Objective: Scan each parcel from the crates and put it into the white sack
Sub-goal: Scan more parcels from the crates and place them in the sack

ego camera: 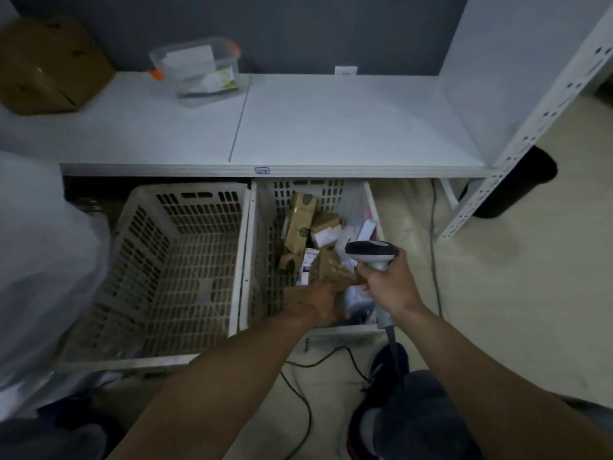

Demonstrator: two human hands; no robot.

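Two beige slotted crates stand on the floor under a white shelf. The left crate (172, 260) holds no parcels that I can see. The right crate (265, 247) holds several parcels, brown cartons and white packets. My left hand (318, 302) reaches down into the right crate and grips a small brown cardboard parcel (335, 268). My right hand (386, 282) holds a grey and white barcode scanner (370, 252) by its handle, just above and to the right of that parcel. The white sack (39, 260) bulges at the left edge of the view.
A white shelf (331, 127) runs above the crates, with a brown carton (49, 64) and a clear lidded box (199, 68) at its back left. The white rack upright (530, 121) stands to the right. Black cables (305, 393) lie on the floor by my feet.
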